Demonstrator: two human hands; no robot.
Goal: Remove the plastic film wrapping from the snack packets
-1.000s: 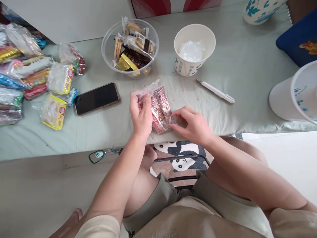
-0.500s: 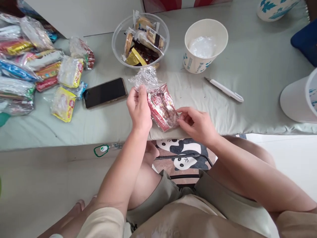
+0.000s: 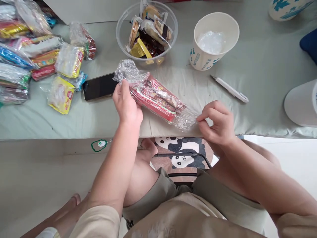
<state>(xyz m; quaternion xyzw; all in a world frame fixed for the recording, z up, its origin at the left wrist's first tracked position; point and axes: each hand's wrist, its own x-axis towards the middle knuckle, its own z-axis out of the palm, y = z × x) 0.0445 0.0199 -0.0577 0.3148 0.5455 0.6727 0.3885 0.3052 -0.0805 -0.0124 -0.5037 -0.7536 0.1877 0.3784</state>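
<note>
Between my hands a clear plastic bag of red-wrapped wafer snacks (image 3: 160, 97) is stretched out over the cloth-covered table. My left hand (image 3: 127, 105) grips the bag's upper left part, thumb on top, with crumpled plastic bunched beyond it. My right hand (image 3: 216, 122) pinches the loose film at the bag's lower right end. A dark phone (image 3: 99, 86) lies just left of my left hand. Above the bag stands a clear round bowl (image 3: 119, 39) of assorted wrapped snacks. A white craft knife or pen-like tool (image 3: 230, 88) lies beyond my right hand.
A paper cup (image 3: 204, 61) with crumpled clear plastic inside stands beyond the bag. Several bagged snacks (image 3: 32, 62) are heaped at the left. A white container (image 3: 300, 104) and a dark blue object (image 3: 309, 46) are at the right. The table's front edge runs just below my hands.
My hands have moved apart, and the bag now stretches out between them. My right hand has drawn its end to the right; my left hand has shifted left, over the phone's edge.
</note>
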